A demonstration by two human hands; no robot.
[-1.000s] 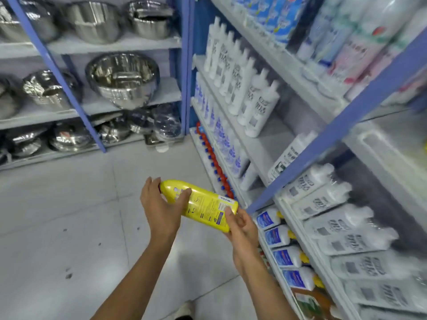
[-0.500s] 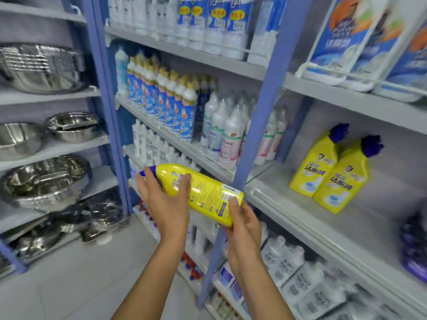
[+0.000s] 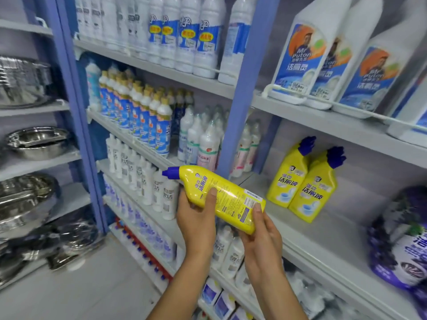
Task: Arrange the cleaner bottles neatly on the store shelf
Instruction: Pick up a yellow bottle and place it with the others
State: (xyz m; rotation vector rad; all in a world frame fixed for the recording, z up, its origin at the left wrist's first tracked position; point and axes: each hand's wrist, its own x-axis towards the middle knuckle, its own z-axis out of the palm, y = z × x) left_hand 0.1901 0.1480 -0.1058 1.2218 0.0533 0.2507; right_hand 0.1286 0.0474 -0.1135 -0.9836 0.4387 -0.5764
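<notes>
1. Two hands hold one yellow cleaner bottle (image 3: 221, 197) up in the air in front of the shelves.
2. The left hand (image 3: 196, 224) grips the bottle near its neck. Its thumb lies on top of the label and its fingers curl under.
3. The right hand (image 3: 261, 236) grips the bottom end. Its thumb presses on the label and its fingers wrap below.
4. The bottle lies on its side and is tilted. Its blue cap (image 3: 169, 172) points left and a bit up, and its bottom points down to the right. It does not touch any shelf.
5. Two more yellow bottles (image 3: 300, 185) stand on the grey shelf (image 3: 323, 245) just to the right of the held one. They stand side by side and touch each other. Their dark blue tops lean to the right.
6. Some purple packs (image 3: 402, 239) sit at the right end of the same shelf. They are too blurry to read.
7. One shelf up, big white bottles (image 3: 300, 61) with blue and orange labels stand behind a white rail.
8. A blue post (image 3: 240, 88) stands behind the held bottle.
9. Left of the post, many small white bottles (image 3: 147, 181) stand in rows, with gold-capped bottles (image 3: 147, 121) one shelf above them.
10. Far to the left, shiny metal bowls (image 3: 37, 139) sit on grey shelves.
</notes>
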